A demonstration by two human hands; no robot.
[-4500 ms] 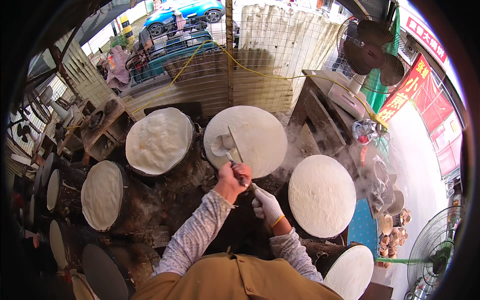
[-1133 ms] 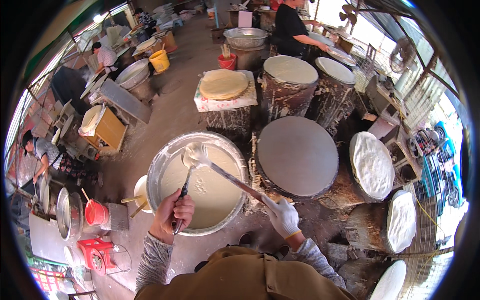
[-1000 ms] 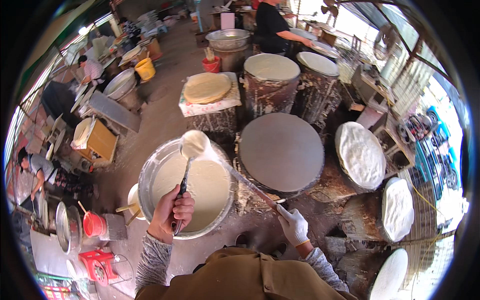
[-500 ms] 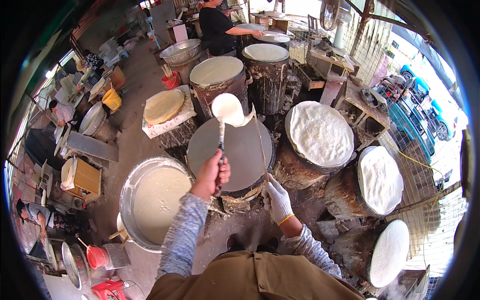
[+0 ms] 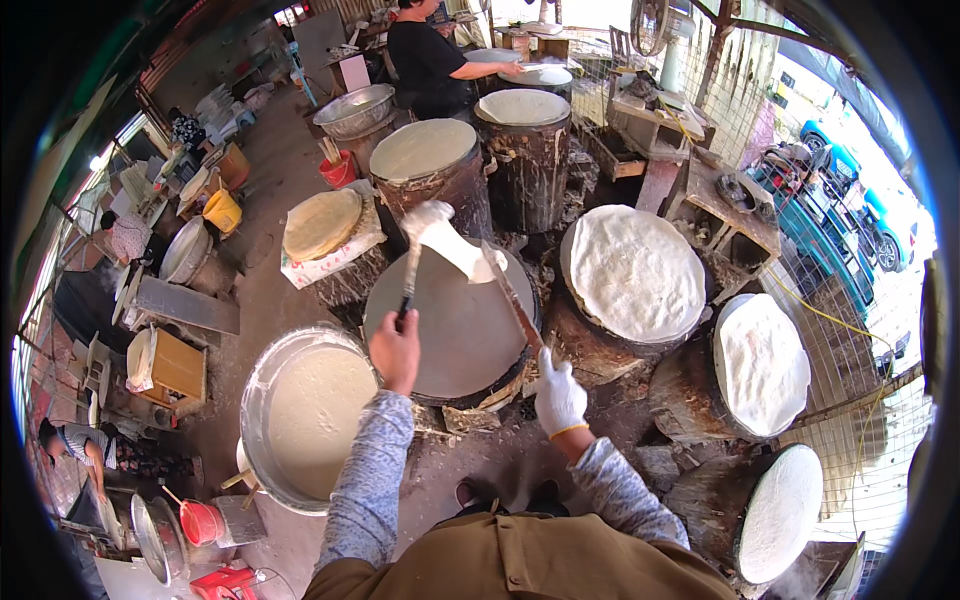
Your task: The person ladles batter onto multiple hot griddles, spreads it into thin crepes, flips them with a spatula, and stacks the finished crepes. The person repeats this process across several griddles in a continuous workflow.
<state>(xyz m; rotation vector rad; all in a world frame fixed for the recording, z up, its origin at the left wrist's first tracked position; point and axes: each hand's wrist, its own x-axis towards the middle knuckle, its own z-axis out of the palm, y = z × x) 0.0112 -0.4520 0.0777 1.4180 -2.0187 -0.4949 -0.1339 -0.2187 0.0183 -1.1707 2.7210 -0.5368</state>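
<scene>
My bare left hand [image 5: 396, 350] grips the dark handle of a long ladle [image 5: 411, 268], raised over a round grey griddle [image 5: 440, 325]. The ladle is tilted, and white batter [image 5: 458, 252] runs from it to the right in a broad sheet. My right hand [image 5: 560, 396], in a white knitted glove, is closed round a long, thin flat stick [image 5: 522, 322]. The stick's far end meets the batter above the griddle. To the left of the griddle, a large metal tub [image 5: 262, 400] contains pale batter.
Several drum stoves carry white sheets [image 5: 640, 272] on the right. Behind the griddle stands another drum stove [image 5: 425, 150]. A stack of round tan sheets [image 5: 322, 222] lies on a stand at the left. Further back, a person in black [image 5: 425, 60] works; others are at far left.
The ladle has tipped, and its batter now spills toward the right in a wide sheet. The stick's tip has moved left and down into the batter. My left hand has shifted left.
</scene>
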